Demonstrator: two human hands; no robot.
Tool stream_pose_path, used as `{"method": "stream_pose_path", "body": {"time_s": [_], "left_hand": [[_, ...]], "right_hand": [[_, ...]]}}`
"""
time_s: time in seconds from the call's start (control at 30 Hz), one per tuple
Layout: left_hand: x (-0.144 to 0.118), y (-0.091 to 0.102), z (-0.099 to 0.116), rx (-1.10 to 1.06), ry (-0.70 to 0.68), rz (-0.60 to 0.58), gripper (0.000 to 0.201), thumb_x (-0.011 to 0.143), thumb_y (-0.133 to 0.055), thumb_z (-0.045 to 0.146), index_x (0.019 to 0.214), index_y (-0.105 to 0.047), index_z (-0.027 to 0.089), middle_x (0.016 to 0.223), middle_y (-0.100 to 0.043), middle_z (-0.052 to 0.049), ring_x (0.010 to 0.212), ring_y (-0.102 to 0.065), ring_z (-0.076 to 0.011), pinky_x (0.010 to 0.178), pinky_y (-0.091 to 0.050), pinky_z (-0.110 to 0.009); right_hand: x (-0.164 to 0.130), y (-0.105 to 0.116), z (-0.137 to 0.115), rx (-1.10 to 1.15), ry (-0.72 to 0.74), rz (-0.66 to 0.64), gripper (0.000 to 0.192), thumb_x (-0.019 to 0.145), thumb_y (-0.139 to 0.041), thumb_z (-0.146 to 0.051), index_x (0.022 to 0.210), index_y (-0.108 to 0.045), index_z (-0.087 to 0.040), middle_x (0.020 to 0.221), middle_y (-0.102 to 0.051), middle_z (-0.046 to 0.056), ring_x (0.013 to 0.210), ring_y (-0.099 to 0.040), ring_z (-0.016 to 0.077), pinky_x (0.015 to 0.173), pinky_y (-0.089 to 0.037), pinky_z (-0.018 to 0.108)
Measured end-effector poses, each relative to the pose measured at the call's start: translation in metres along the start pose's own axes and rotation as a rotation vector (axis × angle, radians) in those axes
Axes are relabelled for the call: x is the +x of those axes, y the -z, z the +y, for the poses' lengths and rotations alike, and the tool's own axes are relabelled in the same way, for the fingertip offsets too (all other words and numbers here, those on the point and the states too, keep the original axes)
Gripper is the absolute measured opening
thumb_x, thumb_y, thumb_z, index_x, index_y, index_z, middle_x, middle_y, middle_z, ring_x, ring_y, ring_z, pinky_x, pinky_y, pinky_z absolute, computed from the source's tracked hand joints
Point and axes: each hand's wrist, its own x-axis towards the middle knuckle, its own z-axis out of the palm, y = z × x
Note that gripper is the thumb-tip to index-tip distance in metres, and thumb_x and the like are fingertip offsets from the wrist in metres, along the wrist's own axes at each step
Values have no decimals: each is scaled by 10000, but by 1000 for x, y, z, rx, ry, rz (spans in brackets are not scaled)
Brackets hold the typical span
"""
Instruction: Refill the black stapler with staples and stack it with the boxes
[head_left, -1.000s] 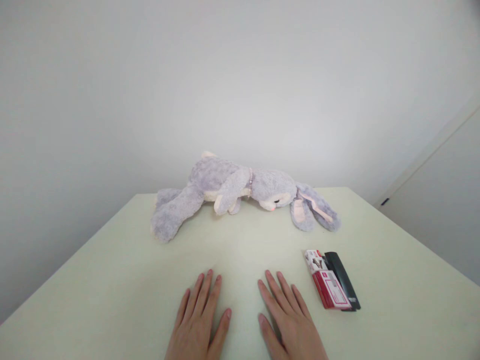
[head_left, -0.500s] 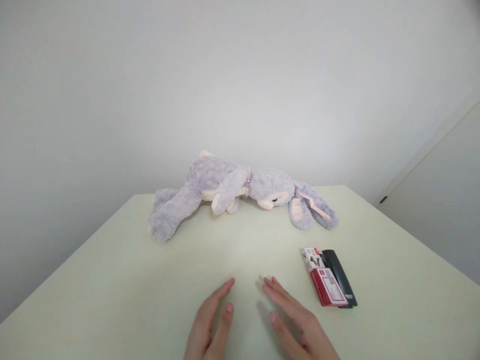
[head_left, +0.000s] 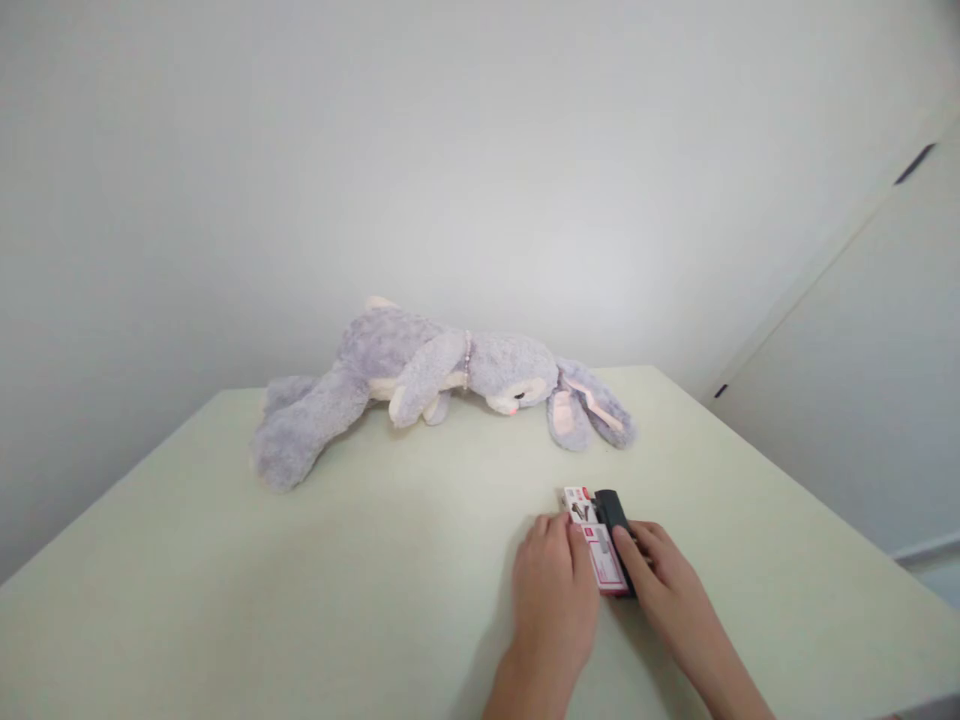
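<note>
A black stapler lies alongside a red-and-white box and a smaller white box with a dark clip pictured on it. My right hand grips the stapler from the right, thumb on top and fingers along its far side. From the left, my left hand presses against the red-and-white box, its fingers curled together and its thumb along the box's edge. The fingertips of the left hand are partly hidden. All three items sit close together on the pale table.
Across the back of the table a lavender plush rabbit lies on its side, ears to the right, with a beaded necklace. Behind it stands a white wall. A white panel with a dark slot runs along the right.
Both hands have moved right from the table's middle, where they were apart and open, onto the boxes and stapler. The view has shifted slightly right.
</note>
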Motion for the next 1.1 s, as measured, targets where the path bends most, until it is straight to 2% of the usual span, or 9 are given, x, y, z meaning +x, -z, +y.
{"method": "stream_pose_path", "body": {"time_s": [0.1, 0.23, 0.33, 0.4, 0.57, 0.67, 0.77, 0.93, 1.1], "left_hand": [[-11, 28, -20, 0, 83, 35, 429, 1060, -298, 368, 1166, -683, 212, 1139, -702, -102, 1048, -664, -241, 943, -484, -338], [-36, 82, -53, 45, 189, 123, 415, 1058, -301, 416, 1151, -662, 234, 1131, -698, -88, 1022, -675, -242, 929, -485, -351], [-57, 113, -71, 58, 252, 174, 415, 1056, -302, 446, 1191, -639, 245, 1166, -692, -82, 1042, -678, -249, 938, -494, -383], [-66, 121, -77, 42, 269, 188, 422, 1055, -300, 459, 1225, -620, 241, 1191, -682, -85, 1076, -676, -253, 954, -504, -405], [-75, 100, -79, 177, 225, 358, 453, 967, -521, 469, 1334, -515, 203, 1270, -611, -136, 1209, -625, -327, 1004, -511, -507], [-80, 91, -86, 251, 167, 343, 482, 926, -576, 353, 1378, -470, 220, 1273, -598, -132, 1187, -641, -327, 983, -531, -514], [-84, 104, -99, 287, 164, 282, 439, 939, -550, 325, 1367, -477, 264, 1259, -613, -98, 1122, -677, -295, 938, -561, -481], [-59, 142, -112, 378, 219, 386, 397, 958, -540, 423, 1316, -535, 252, 1273, -606, -90, 1099, -668, -298, 957, -552, -496], [-42, 159, -129, 335, 139, 417, 397, 1014, -450, 455, 1308, -607, 239, 1238, -628, -88, 1143, -644, -293, 1008, -527, -503]], "right_hand": [[-14, -30, -32, 66, 48, -103, 443, 1015, -488, -535, 1195, -732, -211, 1148, -680, 104, 992, -692, 242, 840, -559, 342], [-40, -81, -82, 177, 122, -219, 349, 1011, -533, -465, 1170, -731, -225, 1093, -660, 74, 905, -681, 209, 798, -553, 311], [-58, -113, -110, 250, 127, -223, 315, 993, -571, -403, 1220, -704, -230, 1089, -663, 66, 895, -678, 204, 799, -554, 304], [-66, -125, -118, 291, 122, -187, 336, 984, -581, -376, 1269, -673, -223, 1087, -673, 66, 909, -674, 208, 803, -554, 308], [-68, -117, -106, 290, 67, -72, 371, 960, -613, -407, 1258, -659, -190, 995, -684, 60, 800, -640, 210, 712, -538, 323], [-67, -105, -92, 254, 38, -25, 406, 955, -616, -450, 1261, -646, -185, 975, -668, 56, 763, -618, 207, 689, -525, 329], [-67, -100, -85, 257, 26, -16, 412, 954, -610, -474, 1235, -648, -175, 938, -647, 49, 741, -604, 202, 666, -516, 324], [-68, -101, -87, 255, 36, -37, 399, 958, -607, -455, 1241, -639, -175, 938, -635, 42, 746, -599, 195, 675, -509, 316], [-68, -98, -88, 258, 30, -52, 396, 953, -613, -458, 1232, -649, -180, 932, -642, 37, 744, -603, 195, 667, -503, 311]]}}
